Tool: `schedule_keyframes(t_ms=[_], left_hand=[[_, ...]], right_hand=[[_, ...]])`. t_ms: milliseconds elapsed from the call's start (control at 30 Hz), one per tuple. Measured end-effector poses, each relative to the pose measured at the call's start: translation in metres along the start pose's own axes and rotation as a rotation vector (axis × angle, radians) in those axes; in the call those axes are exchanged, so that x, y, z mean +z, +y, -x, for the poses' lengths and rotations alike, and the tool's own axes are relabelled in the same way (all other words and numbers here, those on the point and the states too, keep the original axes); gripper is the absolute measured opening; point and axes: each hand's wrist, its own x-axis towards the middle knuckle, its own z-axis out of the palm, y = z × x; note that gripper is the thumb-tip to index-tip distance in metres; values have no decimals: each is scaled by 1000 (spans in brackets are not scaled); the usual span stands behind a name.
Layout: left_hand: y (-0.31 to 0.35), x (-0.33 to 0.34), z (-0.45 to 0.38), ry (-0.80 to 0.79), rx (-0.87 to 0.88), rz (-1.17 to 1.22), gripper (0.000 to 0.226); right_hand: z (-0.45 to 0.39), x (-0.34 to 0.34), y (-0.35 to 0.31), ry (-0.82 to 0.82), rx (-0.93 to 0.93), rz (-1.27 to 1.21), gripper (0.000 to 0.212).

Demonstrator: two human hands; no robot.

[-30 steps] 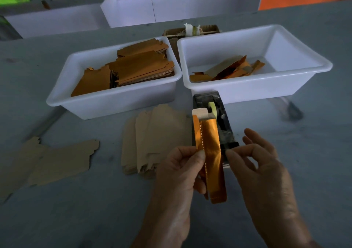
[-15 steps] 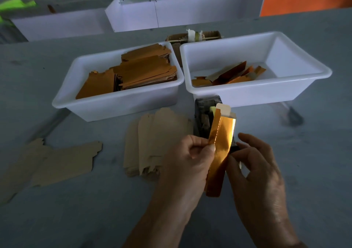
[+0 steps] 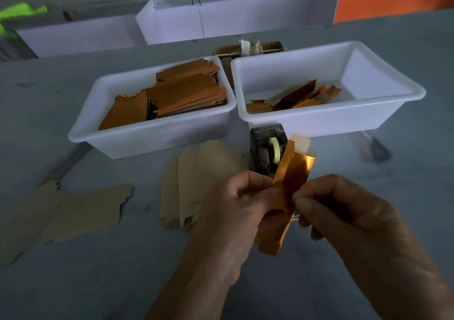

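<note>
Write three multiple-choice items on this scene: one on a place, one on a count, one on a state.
1. Where is the tape dispenser?
A. Inside a tub
B. On the table, before the right tub
C. In a hand

2. How many white tubs hold orange cards?
A. One
B. Three
C. Two

3. The orange carton is:
A. Pinched by the left hand and the right hand
B. Lying flat on the table
C. Dropped in a tub

Key: B, the dispenser stands at the right tub's front wall; C, the left tub and the right tub both hold cards; A, both thumbs press on it above the table.
</note>
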Motion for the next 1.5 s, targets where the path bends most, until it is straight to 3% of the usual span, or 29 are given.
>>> schedule_keyframes(t_ms=[200,333,467,600,933,1500], left_hand=[[1,-3,5,-13,-2,-68,7],[1,-5,6,-14,-37,-74,8],[2,-7,5,-33,-42,-72,6],[4,-9,5,-61,-49,-31,9],[5,-12,6,-160,-59,-48,10],[-13,10,19,139,146,-127,20]], right_hand=[[-5,1,3,-100,-20,100,21],[-7,1,4,-117,-21,84,13],[-10,-1,6,-106,-35,138,48],[-12,1,6,-76,-29,217,62],[-13,9,1,3,24,423,55],[-3,18,-8,33,-9,754,53]])
